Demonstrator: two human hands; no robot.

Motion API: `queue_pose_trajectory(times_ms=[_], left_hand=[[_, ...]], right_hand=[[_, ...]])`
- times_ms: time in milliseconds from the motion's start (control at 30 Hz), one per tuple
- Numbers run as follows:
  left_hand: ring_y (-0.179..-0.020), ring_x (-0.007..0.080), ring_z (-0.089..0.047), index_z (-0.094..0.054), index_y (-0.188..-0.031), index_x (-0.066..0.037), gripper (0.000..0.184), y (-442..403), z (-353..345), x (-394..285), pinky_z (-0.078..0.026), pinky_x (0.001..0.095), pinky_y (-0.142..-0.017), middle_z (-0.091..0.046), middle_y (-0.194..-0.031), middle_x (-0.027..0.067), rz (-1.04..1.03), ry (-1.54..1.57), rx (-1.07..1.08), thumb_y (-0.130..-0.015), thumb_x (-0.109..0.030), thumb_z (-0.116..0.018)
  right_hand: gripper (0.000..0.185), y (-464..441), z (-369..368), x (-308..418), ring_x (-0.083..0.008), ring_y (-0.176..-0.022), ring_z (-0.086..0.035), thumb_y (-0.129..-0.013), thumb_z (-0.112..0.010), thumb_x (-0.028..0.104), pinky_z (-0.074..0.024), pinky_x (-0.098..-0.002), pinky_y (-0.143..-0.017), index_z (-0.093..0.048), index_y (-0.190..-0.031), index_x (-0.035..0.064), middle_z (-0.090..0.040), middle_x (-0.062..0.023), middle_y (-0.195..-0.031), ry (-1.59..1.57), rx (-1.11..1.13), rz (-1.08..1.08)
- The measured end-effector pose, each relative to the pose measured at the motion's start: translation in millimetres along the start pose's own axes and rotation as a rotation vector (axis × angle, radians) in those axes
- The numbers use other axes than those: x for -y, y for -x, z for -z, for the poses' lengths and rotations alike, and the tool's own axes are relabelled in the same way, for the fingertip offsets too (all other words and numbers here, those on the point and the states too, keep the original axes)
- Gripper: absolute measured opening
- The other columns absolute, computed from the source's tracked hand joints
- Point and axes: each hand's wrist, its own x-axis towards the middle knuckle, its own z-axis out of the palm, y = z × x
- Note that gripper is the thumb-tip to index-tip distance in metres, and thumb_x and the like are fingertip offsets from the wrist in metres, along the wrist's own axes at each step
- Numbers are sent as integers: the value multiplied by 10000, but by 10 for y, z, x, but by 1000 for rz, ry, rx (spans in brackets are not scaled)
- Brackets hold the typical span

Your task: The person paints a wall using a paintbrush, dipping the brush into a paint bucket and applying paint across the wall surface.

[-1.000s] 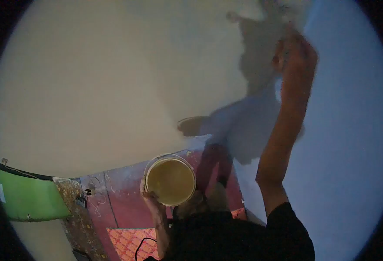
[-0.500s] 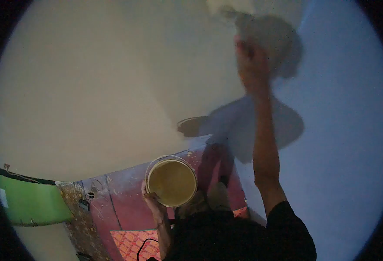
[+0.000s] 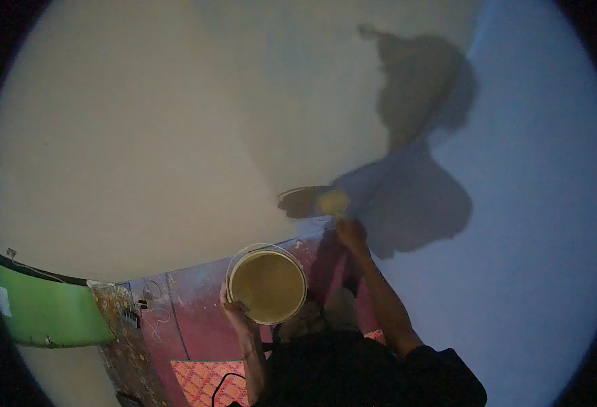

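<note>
My left hand (image 3: 236,308) grips the near-left rim of a round pail (image 3: 269,286), the thumb over its edge. The pail is tilted toward me and its thin wire handle stands up at the far side. Its inside looks yellowish-tan; I cannot tell how full it is. My right hand (image 3: 352,236) is closed, low by the wall corner, to the right of the pail. From it extends a paintbrush (image 3: 333,201) with a broad, pale yellow end, against or just in front of the wall; its handle is mostly hidden by the fingers.
A cream wall (image 3: 142,149) meets a bluish wall (image 3: 529,224) at a corner, with my shadow across both. The red floor (image 3: 207,312) carries a patterned mat (image 3: 200,380), loose wires (image 3: 154,312) and a dark strip. A green curved object (image 3: 47,305) stands at left.
My right hand has come down with the paintbrush from high on the wall to low near the floor. My left hand and the pail have stayed nearly still.
</note>
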Motion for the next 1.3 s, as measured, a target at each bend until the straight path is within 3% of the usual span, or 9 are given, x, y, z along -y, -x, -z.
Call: queue_pose_trajectory(times_ms=[67,133,433,633,833,1000,1133,1200,1300], left_hand=[[-1179,286,-539,-465,-1361,-25,669,-4,77,34,-469,463,-977,-526,-1335,125,62,31,8,-931,-536,-499],[-1087,232,-584,-512,-1303,-40,775,-36,189,160,-499,373,-911,-581,-1236,94,33,-55,-28,-854,-670,-558],[-1166,249,-543,-519,-1305,-66,637,85,-90,-19,-488,426,-929,-565,-1280,95,41,5,9,-914,-569,-539],[-1104,234,-573,-538,-1267,-56,535,121,-181,-206,-487,398,-924,-587,-1225,87,121,153,-6,-943,-481,-513],[-1101,215,-568,-530,-1285,-59,547,-12,-32,-60,-492,385,-917,-586,-1217,68,171,124,24,-943,-485,-509],[-1136,222,-548,-518,-1297,-52,573,56,-64,-59,-476,384,-944,-578,-1232,73,93,144,15,-935,-496,-514],[-1162,230,-537,-512,-1311,-59,617,21,-109,-34,-461,393,-968,-566,-1259,79,98,83,-43,-926,-542,-517],[-1159,228,-540,-514,-1306,-65,633,17,-115,-51,-462,400,-966,-566,-1260,75,134,78,-34,-920,-567,-515],[-1145,225,-550,-522,-1289,-67,624,-8,-82,-17,-473,403,-951,-571,-1249,75,99,108,40,-919,-569,-514]], right_hand=[[557,-251,-235,-363,-458,-863,-633,-919,-487,520,-489,-519,-768,-664,-870,-6,-654,-269,-911,22,-270,84],[347,-386,1123,651,-431,-846,-641,-896,-584,350,-516,-481,-761,-661,-948,16,-661,-237,-910,52,-43,-152],[484,-371,3567,2243,-364,-729,-623,-850,-679,445,-474,-447,-696,-678,-925,-34,-652,-216,-804,63,-668,415],[484,-501,3581,2335,-355,-849,-624,-856,-667,445,-485,-425,-779,-691,-941,-30,-674,-213,-915,-98,-1052,409],[419,-488,2595,1513,-384,-849,-663,-854,-649,418,-510,-480,-802,-708,-932,11,-689,-213,-927,-29,-679,277],[381,-320,1845,671,-394,-862,-657,-853,-625,392,-516,-500,-772,-678,-879,16,-671,-225,-944,279,-8,-50],[378,-574,2090,835,-400,-867,-630,-804,-704,355,-490,-494,-790,-669,-889,-12,-660,-233,-903,374,-449,392],[408,-305,3039,1840,-390,-855,-623,-799,-723,385,-491,-468,-759,-669,-877,-12,-651,-223,-890,13,-452,204],[437,-391,3557,2254,-380,-782,-615,-816,-725,406,-491,-433,-713,-674,-895,-21,-640,-211,-813,104,-840,412]])
